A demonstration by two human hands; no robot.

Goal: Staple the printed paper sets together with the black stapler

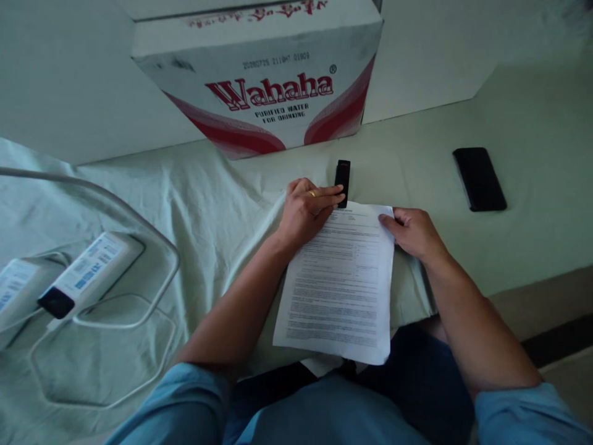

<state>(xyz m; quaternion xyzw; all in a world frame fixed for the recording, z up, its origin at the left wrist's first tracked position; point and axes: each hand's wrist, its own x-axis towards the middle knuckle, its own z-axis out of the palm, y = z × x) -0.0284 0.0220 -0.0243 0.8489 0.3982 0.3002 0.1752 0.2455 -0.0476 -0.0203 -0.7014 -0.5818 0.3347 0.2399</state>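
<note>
At the left edge of the cloth-covered surface point(194, 204) we note two white power adapters point(88, 272) with looped white cables point(139, 247). At the far edge stands a cardboard box point(264, 80) printed "Wahaha". Near the middle of the front edge lies a printed sheet of paper point(340, 284). The left hand point(308, 210) rests on the sheet's top left corner, fingers curled and touching a small black device point(342, 179) that lies just past the sheet's top edge. The right hand point(414, 232) pinches the sheet's top right corner. Well apart, toward the right edge, lies a black phone point(479, 179), face up.
</note>
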